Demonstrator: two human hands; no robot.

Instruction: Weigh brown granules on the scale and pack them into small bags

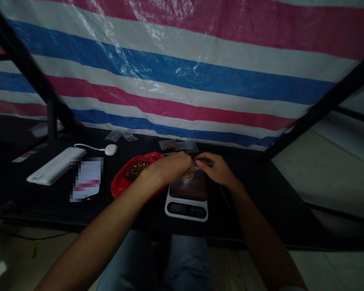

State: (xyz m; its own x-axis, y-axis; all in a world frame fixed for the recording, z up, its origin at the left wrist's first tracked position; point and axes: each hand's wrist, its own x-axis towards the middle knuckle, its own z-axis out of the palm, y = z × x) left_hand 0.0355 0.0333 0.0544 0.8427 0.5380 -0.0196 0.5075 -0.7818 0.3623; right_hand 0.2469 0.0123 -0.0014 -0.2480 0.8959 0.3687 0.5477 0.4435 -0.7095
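Note:
My left hand (182, 165) is above the back of a white kitchen scale (186, 211), its fingers curled in and mostly hidden. Just under it, over the scale's metal plate, is a small clear or whitish thing (187, 178), too blurred to name. My right hand (212, 166) meets the left one fingertip to fingertip, thumb and fingers pinched together. What they grip is hidden. Left of the scale, partly behind my left forearm, lies an open red plastic bag (119, 184) holding many small brown and yellowish pieces (136, 170).
Behind the hands lie a small clear bag with reddish-brown bits (169, 144) and other clear bags (129, 136). On the left are a long white device (56, 165), a white round piece on a cable (111, 150) and a blurred-out packet (87, 178). A striped tarpaulin (176, 89) hangs behind.

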